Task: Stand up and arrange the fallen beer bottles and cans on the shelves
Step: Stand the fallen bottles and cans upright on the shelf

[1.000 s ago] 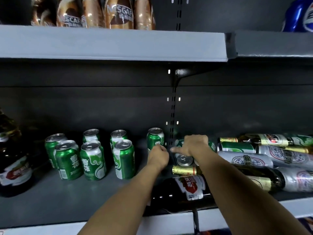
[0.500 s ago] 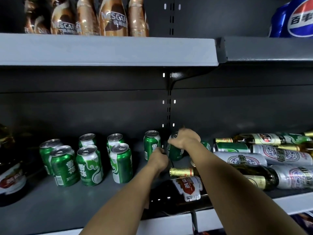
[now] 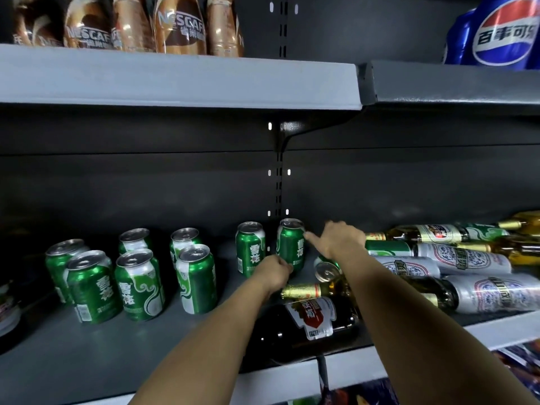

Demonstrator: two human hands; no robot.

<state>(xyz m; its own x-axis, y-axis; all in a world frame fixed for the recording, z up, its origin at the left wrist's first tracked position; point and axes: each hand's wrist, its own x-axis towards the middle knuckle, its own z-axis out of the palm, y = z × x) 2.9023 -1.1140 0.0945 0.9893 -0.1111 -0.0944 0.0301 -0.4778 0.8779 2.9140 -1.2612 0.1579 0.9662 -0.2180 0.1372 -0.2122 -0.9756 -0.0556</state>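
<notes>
Green can (image 3: 290, 244) stands upright at the back of the shelf (image 3: 87, 355), between the two hands. The right hand (image 3: 339, 239) is beside its top with thumb stretched toward the rim and fingers loose, gripping nothing. The left hand (image 3: 274, 271) sits at the can's base, fingers curled; whether it pinches the can or only steadies it I cannot tell.

To finish this step well, I would square the can in line with the upright can (image 3: 250, 248) just left of it, then let go gently so it does not rock.

Left of the hands stand seven more green cans, eight upright in all. Under the right forearm lies a fallen green can (image 3: 325, 268), and nearer the person a gold-necked bottle (image 3: 309, 290) and a dark bottle (image 3: 309, 323). Right of the hands is a pile of fallen silver cans (image 3: 467, 257) and bottles, too tangled to count.
</notes>
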